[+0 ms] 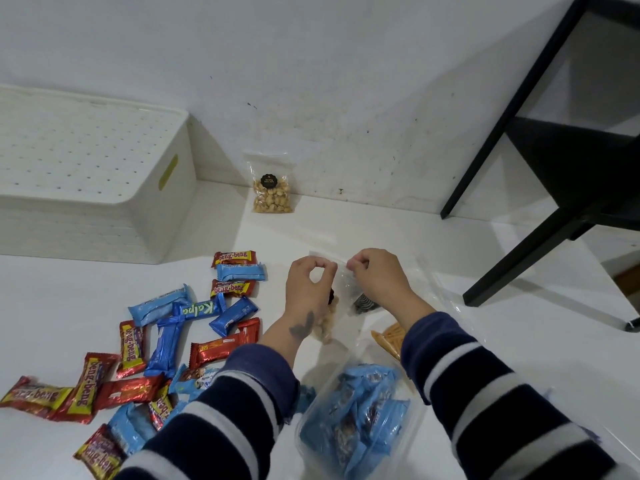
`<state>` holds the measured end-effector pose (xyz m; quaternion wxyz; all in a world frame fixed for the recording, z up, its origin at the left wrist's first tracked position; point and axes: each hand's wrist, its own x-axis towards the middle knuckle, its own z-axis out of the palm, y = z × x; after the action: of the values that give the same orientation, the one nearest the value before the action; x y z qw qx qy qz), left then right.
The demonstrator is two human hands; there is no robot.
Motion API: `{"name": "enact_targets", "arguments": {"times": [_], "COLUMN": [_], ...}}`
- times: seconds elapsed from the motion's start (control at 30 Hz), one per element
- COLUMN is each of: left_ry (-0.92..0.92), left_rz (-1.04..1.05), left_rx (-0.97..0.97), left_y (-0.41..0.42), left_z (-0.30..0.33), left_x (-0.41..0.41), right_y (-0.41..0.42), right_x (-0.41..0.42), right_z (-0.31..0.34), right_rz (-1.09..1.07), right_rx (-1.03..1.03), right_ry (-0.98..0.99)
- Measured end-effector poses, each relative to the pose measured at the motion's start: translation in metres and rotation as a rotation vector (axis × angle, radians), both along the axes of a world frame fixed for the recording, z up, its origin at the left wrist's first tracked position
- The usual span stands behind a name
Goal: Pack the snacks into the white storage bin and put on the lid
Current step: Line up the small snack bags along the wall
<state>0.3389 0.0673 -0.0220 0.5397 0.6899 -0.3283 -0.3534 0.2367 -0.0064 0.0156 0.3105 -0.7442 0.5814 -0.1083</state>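
Head: clear bag (341, 289) between pinching fingers (356, 263)

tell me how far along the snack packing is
Nothing looks packed: the white storage bin sits closed with its lid on, apart from the snacks. Both hands, left hand and right hand, pinch a clear zip bag. The wrapped bars and peanut bag remain out.

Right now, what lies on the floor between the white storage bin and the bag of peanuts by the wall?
Nothing: in the head view, only bare white floor lies between the white storage bin and the bag of peanuts.
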Motion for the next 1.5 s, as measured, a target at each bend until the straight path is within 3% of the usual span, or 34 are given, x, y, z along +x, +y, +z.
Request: {"name": "enact_targets", "arguments": {"times": [0.1, 0.3, 0.47, 0.67, 0.73, 0.8, 0.87, 1.0, 1.2, 1.5], "left_ry": [-0.009, 0.106, 0.119, -0.282, -0.457, -0.788, -0.982, -1.096, -1.067, -1.072], "left_rz": [0.031, 0.195, 0.097, -0.053, -0.192, -0.376, -0.452, -0.371, -0.353, -0.368], "left_rx": [-0.004, -0.033, 0.031, 0.021, 0.155, 0.365, 0.415, 0.371, 0.369, 0.373], "left_y": [-0.003, -0.017, -0.023, -0.004, 0.001, 0.002, 0.005, 0.008, 0.001, 0.001], "left_z": [0.001, 0.002, 0.003, -0.027, -0.049, -0.07, -0.083, -0.094, -0.102, -0.104], "left_x": [0.001, 0.018, 0.029, 0.033, 0.04, 0.043, 0.041, 0.038, 0.044, 0.042], "right_y": [0.001, 0.019, 0.029, 0.009, -0.01, -0.036, -0.06, -0.105, -0.159, -0.182], "right_x": [0.005, 0.001, 0.013, 0.021, 0.018, 0.017, 0.023, 0.054, 0.104, 0.117], "right_z": [-0.001, -0.014, -0.046, -0.042, -0.032, -0.024, -0.019, -0.022, -0.036, -0.058], "right_rz": [-0.014, -0.089, 0.039, -0.038, -0.039, -0.044, -0.05, -0.016, 0.013, 0.039], "right_rx": [-0.024, 0.068, 0.191, 0.106, 0.066, 0.046, 0.046, 0.069, 0.121, 0.053], "right_ry": [-0.061, -0.531, -0.414, -0.351, -0.337, -0.335, -0.341, -0.369, -0.479, -0.482]}}
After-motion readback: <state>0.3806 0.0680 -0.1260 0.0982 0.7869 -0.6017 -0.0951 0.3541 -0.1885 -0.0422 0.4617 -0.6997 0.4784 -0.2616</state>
